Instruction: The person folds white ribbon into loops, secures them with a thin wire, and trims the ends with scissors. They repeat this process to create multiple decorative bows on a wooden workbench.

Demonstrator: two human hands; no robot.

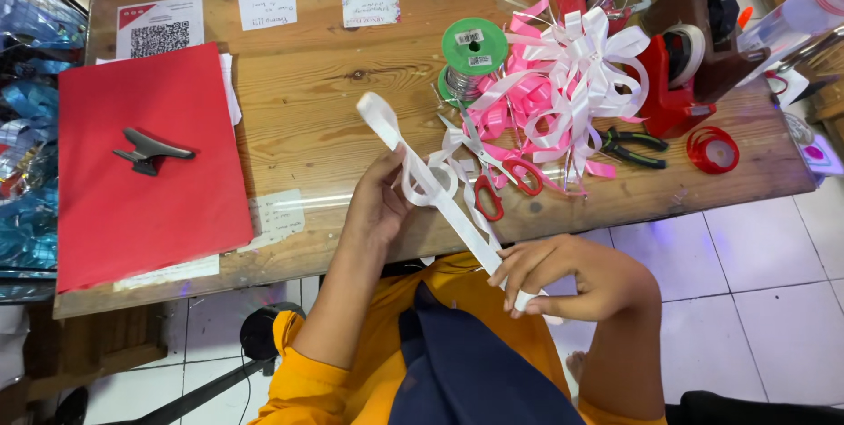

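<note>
A long white ribbon (454,214) runs diagonally between my hands over the front edge of a wooden table (316,100). My left hand (380,198) pinches the ribbon where it curls into a small loop, its free end sticking up toward the table's middle. My right hand (576,278) grips the ribbon's lower end above my lap. Red-handled scissors (499,181) lie just beyond the loop. Behind them sits a pile of pink and white ribbon bows (563,82).
A green spool of wire (474,49) stands by the bows. Red sheets (145,166) with a dark metal tool (149,152) cover the table's left. Tape dispensers (694,47), pliers (635,145) and a red ribbon roll (713,149) sit at right. White floor tiles lie below.
</note>
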